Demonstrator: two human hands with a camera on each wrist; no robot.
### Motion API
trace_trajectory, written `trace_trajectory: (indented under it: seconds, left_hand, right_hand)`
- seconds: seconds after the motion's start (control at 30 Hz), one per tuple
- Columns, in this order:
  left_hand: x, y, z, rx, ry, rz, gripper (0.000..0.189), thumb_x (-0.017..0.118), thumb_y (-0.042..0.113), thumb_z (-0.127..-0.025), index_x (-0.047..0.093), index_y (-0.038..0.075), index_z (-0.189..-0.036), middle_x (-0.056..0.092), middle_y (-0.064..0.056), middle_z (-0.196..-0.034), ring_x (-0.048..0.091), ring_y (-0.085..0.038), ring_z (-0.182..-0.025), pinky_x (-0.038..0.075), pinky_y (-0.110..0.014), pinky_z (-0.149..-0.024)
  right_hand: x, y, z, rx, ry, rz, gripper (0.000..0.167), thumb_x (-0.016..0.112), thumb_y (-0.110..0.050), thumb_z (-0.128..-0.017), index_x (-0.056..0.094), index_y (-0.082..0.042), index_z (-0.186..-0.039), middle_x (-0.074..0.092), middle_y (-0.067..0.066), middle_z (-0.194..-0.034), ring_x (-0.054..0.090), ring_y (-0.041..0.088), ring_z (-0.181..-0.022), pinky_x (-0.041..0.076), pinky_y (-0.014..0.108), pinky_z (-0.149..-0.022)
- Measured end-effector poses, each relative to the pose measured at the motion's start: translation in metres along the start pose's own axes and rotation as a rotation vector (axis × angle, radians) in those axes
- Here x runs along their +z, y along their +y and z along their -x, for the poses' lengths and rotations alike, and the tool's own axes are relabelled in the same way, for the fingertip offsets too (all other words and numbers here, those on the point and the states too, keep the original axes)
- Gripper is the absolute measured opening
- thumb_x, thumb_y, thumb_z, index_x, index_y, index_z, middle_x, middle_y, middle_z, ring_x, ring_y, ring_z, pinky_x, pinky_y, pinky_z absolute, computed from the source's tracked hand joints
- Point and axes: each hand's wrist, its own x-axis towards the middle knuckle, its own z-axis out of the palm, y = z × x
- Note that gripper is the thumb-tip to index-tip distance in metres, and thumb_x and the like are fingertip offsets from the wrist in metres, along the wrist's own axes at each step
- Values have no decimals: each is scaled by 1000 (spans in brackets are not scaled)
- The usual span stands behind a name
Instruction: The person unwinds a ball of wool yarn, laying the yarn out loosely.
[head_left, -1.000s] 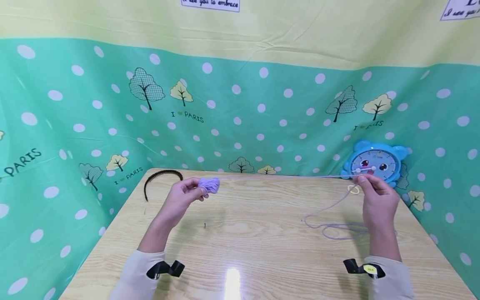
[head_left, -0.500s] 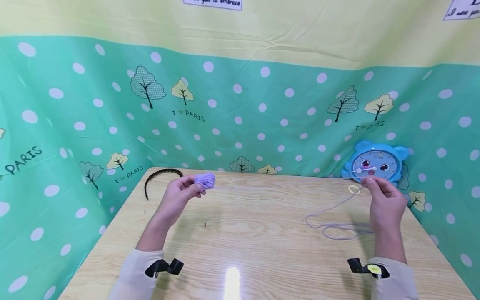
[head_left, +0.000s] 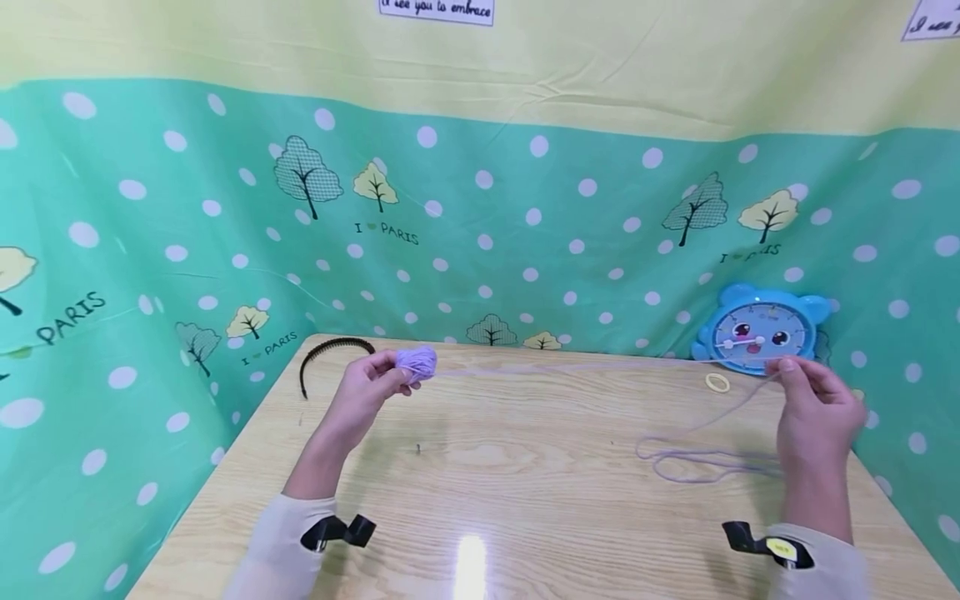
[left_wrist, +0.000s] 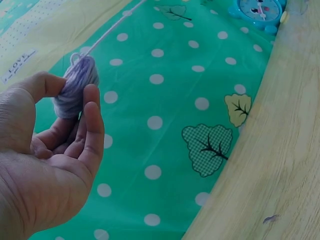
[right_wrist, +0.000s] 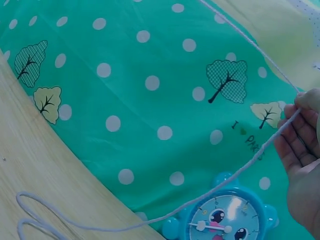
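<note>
A small wound ball of lilac yarn [head_left: 417, 363] is pinched between the thumb and fingers of my left hand [head_left: 363, 398], above the table's left half. In the left wrist view, the left hand [left_wrist: 55, 145] has the thumb on one side of the yarn ball [left_wrist: 77, 85] and fingers on the other. A strand [head_left: 570, 365] runs from the ball across to my right hand [head_left: 817, 417], which pinches it between thumb and index finger. From that pinch the yarn tail [right_wrist: 200, 196] droops down and lies in loose loops on the table, as the right wrist view shows.
A blue animal-shaped clock [head_left: 761, 329] stands at the back right, with a pale yellow ring [head_left: 717, 382] in front. A dark toothed headband [head_left: 330, 344] lies at the back left. Patterned cloth [head_left: 495, 225] rises behind the wooden table [head_left: 525, 500].
My right hand has moved to the right, away from the left, with the yarn strand in its pinch. The left hand's ball has turned a little and stays in about the same place.
</note>
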Motion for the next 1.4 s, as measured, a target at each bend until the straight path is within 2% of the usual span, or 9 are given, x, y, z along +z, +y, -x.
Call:
trace_trajectory:
  seconds: [0.27, 0.4, 0.6, 0.9, 1.1, 1.23, 1.4]
  left_hand:
    - [0, -3, 1, -4, -20, 52, 15, 57, 0, -98, 57, -8, -110, 69, -2, -102, 72, -13, -89, 61, -24, -81]
    - [1, -4, 0, -11, -38, 94, 11, 59, 0, -99, 56, -6, -108, 70, -3, -103, 74, -14, -88, 62, -23, -78]
    - [4, -8, -1, -36, -56, 133, 12, 64, 1, -98, 57, 4, -106, 72, -1, -103, 74, -12, -87, 62, -23, -78]
    - [10, -8, -1, -68, -73, 212, 19, 64, 0, -99, 55, 1, -115, 69, -3, -111, 73, -13, -99, 61, -24, -93]
    - [14, -8, -2, -77, -38, 268, 11, 62, 5, -101, 58, 1, -110, 66, -5, -108, 71, -13, -98, 61, -25, -93]
    - [17, -9, -4, -98, -8, 262, 5, 66, 4, -99, 62, 5, -102, 70, -3, -103, 70, -11, -95, 61, -24, -90]
    - [17, -9, -4, -117, 1, 244, 21, 68, -1, -96, 56, 6, -113, 72, -1, -104, 69, -11, -96, 62, -24, -88]
  right_hand:
    - [-12, 1, -5, -66, 15, -73, 42, 85, -20, -85, 73, 2, -119, 78, 2, -103, 69, 13, -102, 53, 11, -96]
    - [-17, -1, -7, -84, 10, -116, 39, 84, -15, -85, 73, 4, -118, 78, 4, -100, 70, 13, -99, 54, 12, -97]
    - [-22, -5, -9, -25, 40, -56, 49, 88, -23, -81, 73, 0, -121, 78, 2, -104, 70, 11, -103, 50, 12, -105]
    - [-25, 0, -11, 17, 50, 26, 42, 84, -23, -86, 74, -4, -122, 78, -4, -102, 68, 8, -104, 49, 10, -104]
    - [-24, 3, -8, 22, 45, 74, 41, 81, -27, -88, 74, -6, -123, 77, -6, -102, 67, 7, -106, 45, 11, -110]
    - [-22, 5, -8, 28, 42, 95, 44, 81, -30, -88, 74, -8, -125, 76, -7, -104, 65, 6, -109, 44, 10, -111]
    - [-20, 5, -9, 18, 36, 84, 46, 82, -31, -86, 74, -7, -124, 76, -6, -104, 65, 7, -109, 45, 10, -109]
